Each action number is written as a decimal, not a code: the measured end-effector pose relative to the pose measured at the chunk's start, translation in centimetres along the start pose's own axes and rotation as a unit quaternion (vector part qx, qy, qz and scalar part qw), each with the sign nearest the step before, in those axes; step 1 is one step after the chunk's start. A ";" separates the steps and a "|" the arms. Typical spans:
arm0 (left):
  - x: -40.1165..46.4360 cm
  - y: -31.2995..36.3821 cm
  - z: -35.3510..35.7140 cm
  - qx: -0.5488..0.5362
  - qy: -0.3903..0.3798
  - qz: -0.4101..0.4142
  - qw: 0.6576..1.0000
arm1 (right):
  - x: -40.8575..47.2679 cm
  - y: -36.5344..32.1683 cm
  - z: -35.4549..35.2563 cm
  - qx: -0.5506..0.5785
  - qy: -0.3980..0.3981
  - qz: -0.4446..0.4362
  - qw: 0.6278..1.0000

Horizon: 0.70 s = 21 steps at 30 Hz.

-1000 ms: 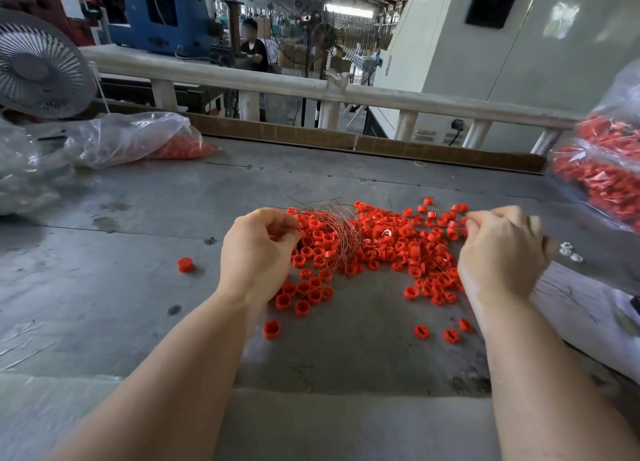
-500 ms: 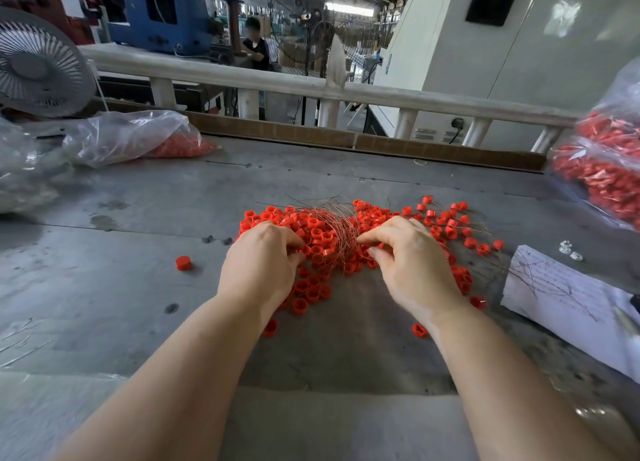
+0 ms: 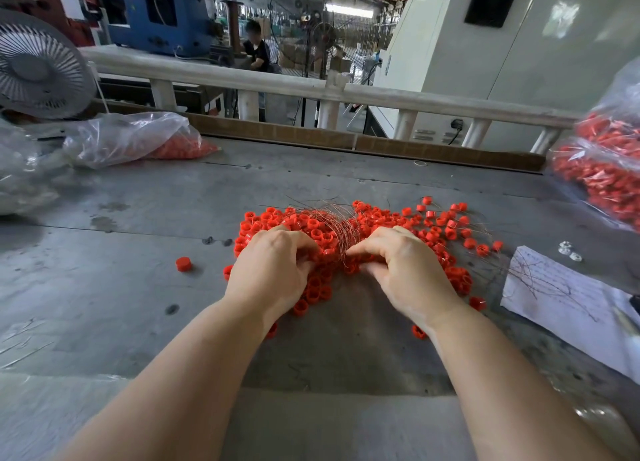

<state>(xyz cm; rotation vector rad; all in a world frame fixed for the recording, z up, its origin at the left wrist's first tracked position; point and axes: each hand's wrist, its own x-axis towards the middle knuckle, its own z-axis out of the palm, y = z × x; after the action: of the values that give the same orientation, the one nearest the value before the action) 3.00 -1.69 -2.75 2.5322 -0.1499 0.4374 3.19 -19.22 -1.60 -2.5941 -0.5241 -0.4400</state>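
Red plastic rings [image 3: 433, 225] lay heaped in the middle of the grey table [image 3: 104, 287], too many to count, with one wire bundle [image 3: 332, 223] fanning up out of the pile. A second before, the right hand [image 3: 405, 270] had been out at the pile's right edge, well apart from the left hand [image 3: 273, 270]. Half a second before, it had come to the centre, and now the two hands sat close together at the foot of the wires, fingertips almost meeting. The rings had been drawn in tighter between them, and the sheet of paper [image 3: 571, 304] that the right arm had first covered lay bare. The left hand's fingers were curled round the gathered foot of the wire bundle. The right thumb and forefinger were drawn narrow at the same strands, though I could not tell whether they actually pinched one. Counted, there were two hands, one wire bundle, one stray ring [image 3: 183, 263] lying apart to the left, one sheet of paper, and three small white pieces [image 3: 568, 251] just beyond it. A plastic bag of red pieces lay far left [image 3: 131, 138] and another at the right edge [image 3: 606, 176]. One fan [image 3: 38, 76] stood behind.
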 end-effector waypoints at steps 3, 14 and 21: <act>-0.1 -0.1 0.1 -0.007 0.011 0.004 1.000 | 0.1 -0.2 0.1 0.012 0.014 -0.008 1.000; -0.2 0.3 -0.1 -0.052 0.060 -0.015 0.997 | 0.3 -0.9 0.0 0.172 0.140 -0.035 0.975; -0.1 0.7 -0.4 -0.102 0.133 -0.004 0.986 | 0.4 -1.4 -0.2 0.234 0.211 -0.009 0.949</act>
<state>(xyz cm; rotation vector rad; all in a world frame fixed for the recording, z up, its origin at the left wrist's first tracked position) 2.66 -2.09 -2.10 2.2481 -0.0771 0.7142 2.85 -18.03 -0.71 -1.9694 -0.4354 -0.7529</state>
